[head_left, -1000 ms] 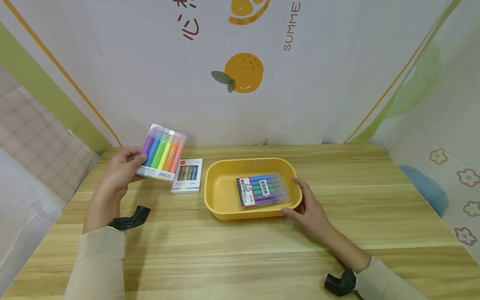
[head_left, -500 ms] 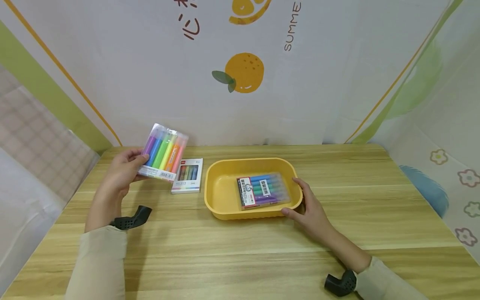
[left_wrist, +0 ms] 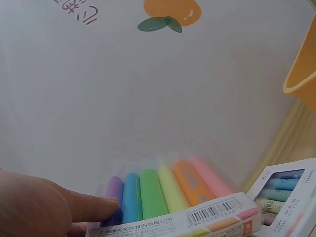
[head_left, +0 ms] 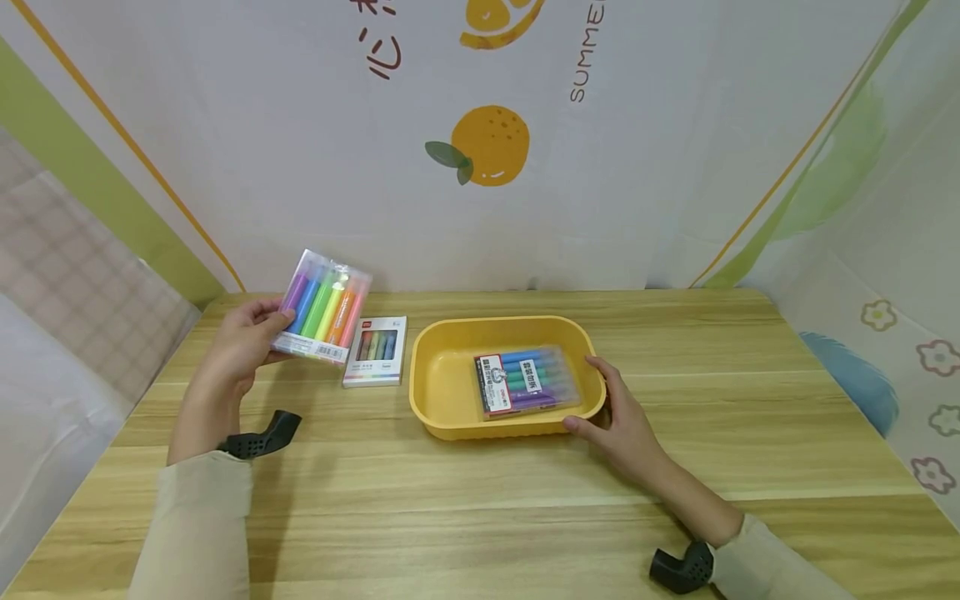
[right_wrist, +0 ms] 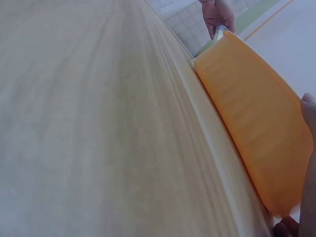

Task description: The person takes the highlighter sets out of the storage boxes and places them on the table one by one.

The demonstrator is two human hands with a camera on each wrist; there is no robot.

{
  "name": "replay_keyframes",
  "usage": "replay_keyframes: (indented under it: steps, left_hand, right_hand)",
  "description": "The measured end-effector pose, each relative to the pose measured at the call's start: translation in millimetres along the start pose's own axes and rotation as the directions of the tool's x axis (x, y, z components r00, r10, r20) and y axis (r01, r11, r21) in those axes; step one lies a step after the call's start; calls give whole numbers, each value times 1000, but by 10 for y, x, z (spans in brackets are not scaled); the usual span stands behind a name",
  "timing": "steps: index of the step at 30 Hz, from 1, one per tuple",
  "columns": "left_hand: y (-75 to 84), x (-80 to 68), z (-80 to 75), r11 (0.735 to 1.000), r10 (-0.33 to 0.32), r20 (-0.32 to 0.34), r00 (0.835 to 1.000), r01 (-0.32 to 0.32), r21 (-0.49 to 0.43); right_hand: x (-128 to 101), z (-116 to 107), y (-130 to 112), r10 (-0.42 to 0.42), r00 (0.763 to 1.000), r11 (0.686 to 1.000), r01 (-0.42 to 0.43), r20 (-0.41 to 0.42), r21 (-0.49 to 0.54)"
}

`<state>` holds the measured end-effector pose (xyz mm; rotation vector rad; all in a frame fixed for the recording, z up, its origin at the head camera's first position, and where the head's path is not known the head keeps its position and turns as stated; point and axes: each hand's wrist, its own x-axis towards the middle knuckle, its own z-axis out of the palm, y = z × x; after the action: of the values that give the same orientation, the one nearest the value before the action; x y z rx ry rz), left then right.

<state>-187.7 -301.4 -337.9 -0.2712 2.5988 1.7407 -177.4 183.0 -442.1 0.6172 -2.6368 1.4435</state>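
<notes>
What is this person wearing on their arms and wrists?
Both arms wear long, plain beige sleeves, left and right, ending at the wrist. A small black curved device with tiny holes sits at each wrist, left and right. The hands are bare: no gloves, rings or cables visible.

- Left hand (head_left: 240, 346) grips highlighter pack (head_left: 322, 307), lifted off the surface (head_left: 480, 508), tilted.
- White pen box (head_left: 375, 351) lies flat just beside the pack, left of the tray.
- Right hand (head_left: 618, 417) holds yellow tray (head_left: 442, 408) at its right rim.
- Marker pack (head_left: 525, 381) lies inside the tray.
</notes>
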Motion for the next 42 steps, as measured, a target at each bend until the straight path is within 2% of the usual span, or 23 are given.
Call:
replay_keyframes:
  steps: [12,26,42]
  left_hand:
    - [-51,26,-2,1000,-12,29,1000,12,-2]
    - [-145,71,-20,998,-46,53,998,44,48]
    - [-195,79,-3,995,-74,59,995,70,67]
  right_hand:
    - [0,-5,-5,8,1000,1000,-8,0,-6]
    - [0,-4,-5,7,1000,1000,-7,-1,-9]
    - [5,-1,21,6,1000,1000,-6,-1,-18]
